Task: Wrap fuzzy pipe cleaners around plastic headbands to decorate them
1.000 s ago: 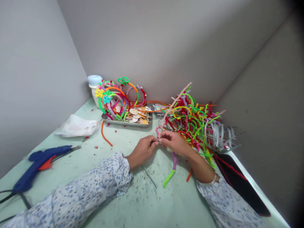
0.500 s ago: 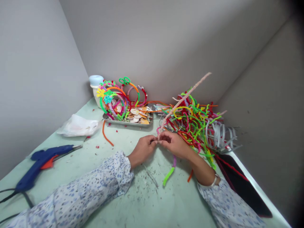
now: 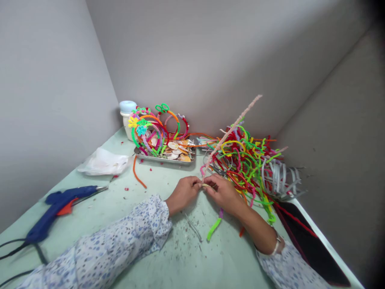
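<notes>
A long pale pink pipe cleaner (image 3: 233,127) slants up and to the right from between my hands. My left hand (image 3: 185,194) pinches at its lower end, thumb against fingers. Right beside it, fingertips nearly touching, my right hand (image 3: 224,196) is closed on the same end, where a small pale yellowish bit shows. My fingers hide exactly how the end is held. Below the right hand a purple and green fuzzy strip (image 3: 214,229) sticks out; whether it joins what I hold cannot be made out.
Behind my right hand lies a tangled heap of pipe cleaners (image 3: 249,154) with grey headbands (image 3: 279,178) beside it. A metal tray (image 3: 168,159) holds discs and decorated headbands (image 3: 150,132). At left are a blue glue gun (image 3: 49,214), a plastic bag (image 3: 104,162) and a white bottle (image 3: 128,120).
My view has shifted slightly, so the scene sits a little lower and to the right. The right fingers have moved slightly at the pipe cleaner's end, and a yellowish bit now shows there.
</notes>
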A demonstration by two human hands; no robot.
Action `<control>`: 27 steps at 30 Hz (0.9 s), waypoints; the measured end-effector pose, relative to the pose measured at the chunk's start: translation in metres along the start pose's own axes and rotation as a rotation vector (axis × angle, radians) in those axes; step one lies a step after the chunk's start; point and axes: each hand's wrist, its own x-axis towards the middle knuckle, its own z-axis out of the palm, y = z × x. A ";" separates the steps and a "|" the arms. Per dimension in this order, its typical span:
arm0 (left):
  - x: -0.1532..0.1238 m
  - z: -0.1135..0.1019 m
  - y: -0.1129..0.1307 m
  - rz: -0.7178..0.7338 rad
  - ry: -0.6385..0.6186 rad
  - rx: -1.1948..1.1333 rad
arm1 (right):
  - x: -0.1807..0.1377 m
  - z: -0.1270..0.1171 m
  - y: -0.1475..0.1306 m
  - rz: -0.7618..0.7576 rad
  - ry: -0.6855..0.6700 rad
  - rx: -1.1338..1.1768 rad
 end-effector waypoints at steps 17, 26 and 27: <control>-0.001 0.002 -0.002 0.012 0.000 0.056 | -0.006 0.003 -0.006 -0.105 0.010 -0.279; 0.000 -0.001 0.003 -0.029 -0.025 0.073 | -0.005 0.004 -0.005 -0.105 0.023 -0.297; 0.000 -0.001 0.002 -0.032 -0.031 0.070 | -0.005 0.004 -0.005 -0.106 0.028 -0.297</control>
